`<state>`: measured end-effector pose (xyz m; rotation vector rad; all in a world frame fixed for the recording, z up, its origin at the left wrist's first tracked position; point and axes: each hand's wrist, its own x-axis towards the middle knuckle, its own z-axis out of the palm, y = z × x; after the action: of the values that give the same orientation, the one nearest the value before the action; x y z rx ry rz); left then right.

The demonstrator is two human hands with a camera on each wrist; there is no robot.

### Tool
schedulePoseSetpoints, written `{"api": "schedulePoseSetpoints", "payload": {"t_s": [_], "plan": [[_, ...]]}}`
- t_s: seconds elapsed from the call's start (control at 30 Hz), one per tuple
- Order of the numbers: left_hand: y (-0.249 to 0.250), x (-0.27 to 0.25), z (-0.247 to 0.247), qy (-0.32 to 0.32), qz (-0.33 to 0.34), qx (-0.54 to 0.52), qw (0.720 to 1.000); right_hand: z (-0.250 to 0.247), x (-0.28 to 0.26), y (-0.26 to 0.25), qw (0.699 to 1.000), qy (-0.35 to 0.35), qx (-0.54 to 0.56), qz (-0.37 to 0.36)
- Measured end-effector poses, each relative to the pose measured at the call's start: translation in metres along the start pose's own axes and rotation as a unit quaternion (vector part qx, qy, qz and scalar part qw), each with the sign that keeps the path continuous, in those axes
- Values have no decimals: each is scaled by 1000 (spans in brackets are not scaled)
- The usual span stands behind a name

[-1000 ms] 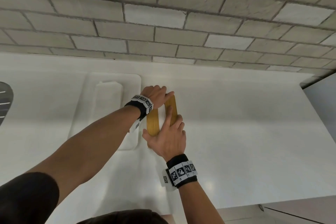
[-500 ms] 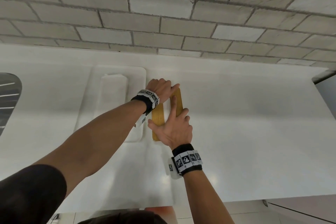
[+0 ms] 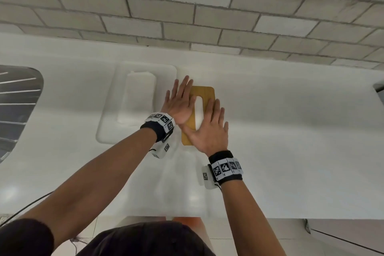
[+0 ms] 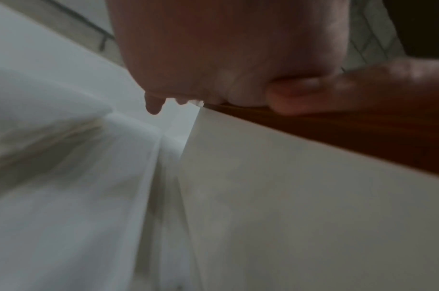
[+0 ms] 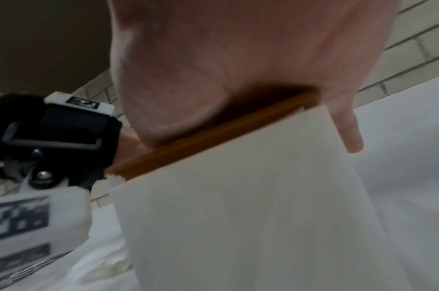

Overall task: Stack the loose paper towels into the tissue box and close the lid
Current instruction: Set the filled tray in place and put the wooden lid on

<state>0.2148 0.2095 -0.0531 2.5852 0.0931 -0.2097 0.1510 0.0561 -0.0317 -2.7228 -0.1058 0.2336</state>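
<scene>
Both my flat left hand [image 3: 180, 103] and right hand [image 3: 209, 131] press the lid [image 3: 204, 94], its long axis running away from me.

Lid [image 3: 204, 94] on box [image 5: 238, 196], tray [image 3: 108, 131] left

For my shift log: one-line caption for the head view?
Both hands, left and right, press flat on the tissue box's wooden lid on a white counter.

No words or numbers I can read

The bands on my wrists [image 3: 160, 121] carry only black-and-white square code markers; the tag [image 5: 83, 102] by my right palm is too blurred to make out.
</scene>
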Motion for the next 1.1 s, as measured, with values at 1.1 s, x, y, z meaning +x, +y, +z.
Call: {"api": "schedulePoseSetpoints", "payload": {"t_s": [1.1], "plan": [[20, -8, -37, 65, 72, 2, 995, -26, 16, 31, 993, 11, 62, -97]]}}
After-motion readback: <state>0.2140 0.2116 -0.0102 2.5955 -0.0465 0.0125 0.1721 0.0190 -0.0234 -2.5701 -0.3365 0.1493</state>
